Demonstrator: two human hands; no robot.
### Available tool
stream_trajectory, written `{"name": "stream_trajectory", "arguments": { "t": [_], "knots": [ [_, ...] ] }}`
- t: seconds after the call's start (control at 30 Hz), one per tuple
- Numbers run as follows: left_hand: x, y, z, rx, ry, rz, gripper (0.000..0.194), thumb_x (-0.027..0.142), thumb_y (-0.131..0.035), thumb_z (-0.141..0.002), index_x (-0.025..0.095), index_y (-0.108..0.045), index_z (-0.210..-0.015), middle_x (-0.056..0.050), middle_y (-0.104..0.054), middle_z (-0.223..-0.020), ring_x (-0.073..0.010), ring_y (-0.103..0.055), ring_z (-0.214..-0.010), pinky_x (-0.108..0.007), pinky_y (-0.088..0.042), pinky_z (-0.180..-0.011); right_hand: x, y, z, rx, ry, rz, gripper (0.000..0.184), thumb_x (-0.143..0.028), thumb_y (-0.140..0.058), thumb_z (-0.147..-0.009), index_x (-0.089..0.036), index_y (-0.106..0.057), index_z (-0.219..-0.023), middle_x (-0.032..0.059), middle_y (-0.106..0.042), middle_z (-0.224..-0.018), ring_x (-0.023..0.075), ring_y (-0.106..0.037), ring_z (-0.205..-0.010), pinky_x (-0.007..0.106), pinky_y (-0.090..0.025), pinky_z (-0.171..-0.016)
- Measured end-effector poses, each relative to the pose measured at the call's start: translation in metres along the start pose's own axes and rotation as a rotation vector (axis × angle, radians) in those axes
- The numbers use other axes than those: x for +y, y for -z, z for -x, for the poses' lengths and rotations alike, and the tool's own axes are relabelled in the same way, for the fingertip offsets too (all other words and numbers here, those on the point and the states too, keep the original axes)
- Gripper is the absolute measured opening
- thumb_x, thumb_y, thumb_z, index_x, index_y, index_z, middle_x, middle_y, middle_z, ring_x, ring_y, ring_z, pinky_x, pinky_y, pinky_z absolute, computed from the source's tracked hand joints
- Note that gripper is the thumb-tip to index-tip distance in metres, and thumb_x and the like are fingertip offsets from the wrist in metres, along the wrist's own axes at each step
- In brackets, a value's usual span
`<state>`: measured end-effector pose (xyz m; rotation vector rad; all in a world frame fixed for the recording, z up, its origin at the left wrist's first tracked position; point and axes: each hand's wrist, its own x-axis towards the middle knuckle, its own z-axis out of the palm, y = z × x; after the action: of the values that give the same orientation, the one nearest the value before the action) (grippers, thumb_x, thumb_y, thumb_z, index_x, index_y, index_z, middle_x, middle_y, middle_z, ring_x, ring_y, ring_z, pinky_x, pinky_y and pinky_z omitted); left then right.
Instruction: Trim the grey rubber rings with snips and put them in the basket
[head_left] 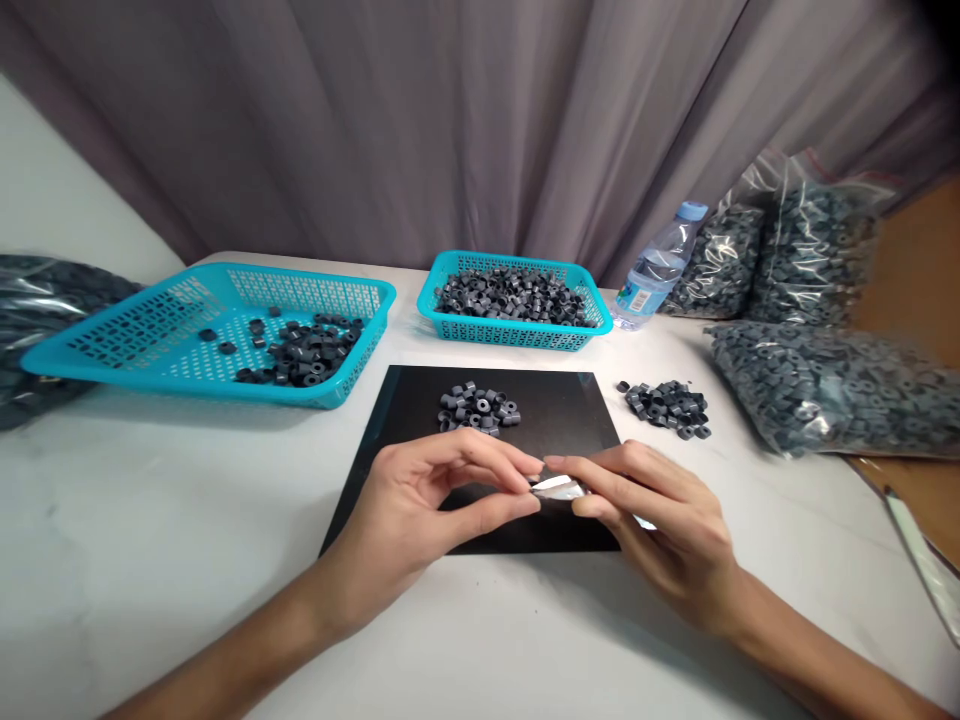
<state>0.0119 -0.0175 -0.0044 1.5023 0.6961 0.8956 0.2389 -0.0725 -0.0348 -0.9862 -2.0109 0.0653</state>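
Note:
My left hand (442, 490) is closed in a pinch over the black mat (577, 420). A sliver of something small and dark shows at its fingertips, mostly covered. Shut on a shiny silver piece (559, 488), my right hand (656, 510) meets the left at the fingertips. The silver piece looks thin and blade-like, but its exact kind cannot be made out. Another bright bit of it shows below the right fingers. Just beyond the hands, a small heap of grey plastic rings (480, 408) lies on the mat.
Left stands a large blue basket (187, 378) holding some dark rings; a smaller, fuller blue basket (517, 338) is at the back. More rings (667, 405) lie right of the mat. A water bottle (660, 265) leans near filled plastic bags (840, 390). Another bag (45, 300) is far left.

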Motion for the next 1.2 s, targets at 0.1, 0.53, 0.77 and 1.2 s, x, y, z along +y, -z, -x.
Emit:
{"name": "stream_trajectory", "arguments": {
  "t": [0.1, 0.53, 0.77, 1.2],
  "knots": [
    [0.0004, 0.0001, 0.0005, 0.000, 0.002, 0.006, 0.010, 0.012, -0.081, -0.080, 0.021, -0.077, -0.080, 0.000, -0.079, -0.097, -0.0129, -0.073, -0.093, -0.020, -0.058, -0.089, 0.0000, 0.0002, 0.0006, -0.008, -0.005, 0.001, 0.028, -0.015, -0.057, -0.102, -0.015, -0.066, -0.129, 0.0109, -0.072, -0.096, 0.0184, -0.062, -0.076, 0.032, -0.048, -0.065],
    [-0.0009, 0.0008, 0.0000, -0.007, 0.008, 0.006, 0.008, 0.014, -0.082, -0.081, 0.021, -0.077, -0.080, -0.001, -0.079, -0.099, -0.0144, -0.074, -0.093, -0.022, -0.059, -0.089, 0.0007, 0.0007, 0.0005, 0.014, 0.004, 0.012, 0.028, -0.019, -0.055, -0.104, -0.018, -0.067, -0.129, 0.0101, -0.074, -0.095, 0.0176, -0.063, -0.073, 0.032, -0.049, -0.063],
    [-0.0020, 0.0010, 0.0002, -0.011, 0.012, 0.003, 0.007, 0.015, -0.082, -0.080, 0.020, -0.077, -0.080, -0.003, -0.079, -0.099, -0.0165, -0.074, -0.092, -0.026, -0.060, -0.089, -0.0019, 0.0009, -0.0013, 0.048, -0.009, 0.010, 0.026, -0.014, -0.055, -0.102, -0.018, -0.069, -0.123, 0.0084, -0.075, -0.091, 0.0172, -0.063, -0.070, 0.032, -0.048, -0.061],
    [-0.0001, 0.0011, 0.0004, 0.027, 0.002, -0.032, 0.007, 0.016, -0.082, -0.080, 0.019, -0.076, -0.080, -0.004, -0.079, -0.098, -0.0174, -0.075, -0.092, -0.027, -0.061, -0.089, 0.0042, 0.0042, -0.0008, -0.007, 0.002, 0.009, 0.032, -0.018, -0.054, -0.104, -0.020, -0.065, -0.133, 0.0097, -0.073, -0.096, 0.0176, -0.063, -0.075, 0.032, -0.049, -0.064]
  ]
}}
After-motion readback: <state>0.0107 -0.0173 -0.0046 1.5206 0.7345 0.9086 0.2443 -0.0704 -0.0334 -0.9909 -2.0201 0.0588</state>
